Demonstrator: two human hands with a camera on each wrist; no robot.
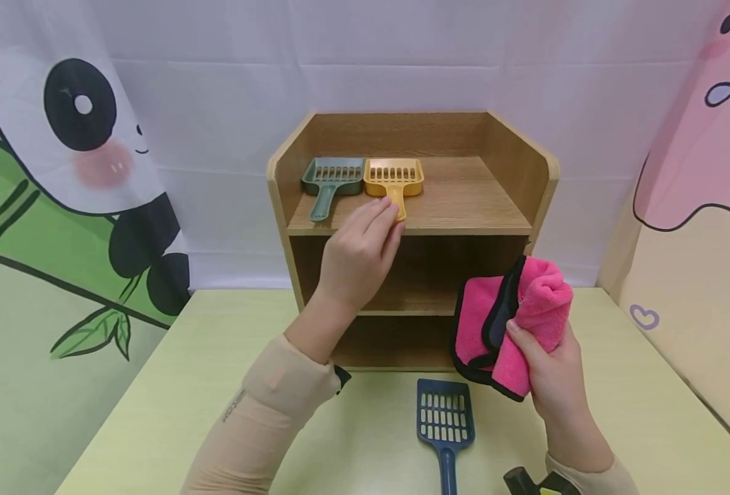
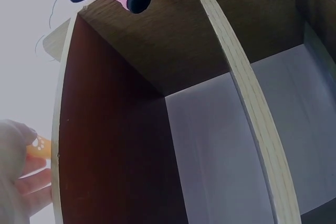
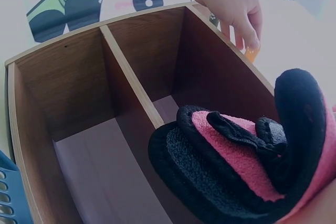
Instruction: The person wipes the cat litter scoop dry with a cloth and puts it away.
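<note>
L hand: fingertips pinch handle end of yellow, slotted, hard-plastic-looking scoop. Scoop loc.: top board of wood-grain, three-level shelf unit, handle twd. front edge. Adj. item, immed. to its left: grey-green slotted scoop of similar form; whether rims touch can't be told.

R hand: thumb and fingers grip folded bright-pink plush cloth w/ black edging and dark inner face, held up in front of shelf's R side. Fingers behind cloth hidden; exact wrap n/a.

Dark-blue flat slotted scoop: on pale yellow-green tabletop in front of shelf, slotted head twd. shelf, handle twd. person, end cut off by frame.

Handling (est.): yellow scoop prob. light, stiff, smooth; may slip a bit under fingertips only; low breakage risk, though thin bars btwn. slots are likely weakest pt. Recommended hold: mid-handle, thumb on top, fingers below. Cloth prob. soft, light, limp, non-slip; hold several layers tog. or folds may fall loose.

Markings: white paw print on yellow handle, seen in L wrist view. Small dark lettering on beige L sleeve: too small/angled to read. No brand name legible.
</note>
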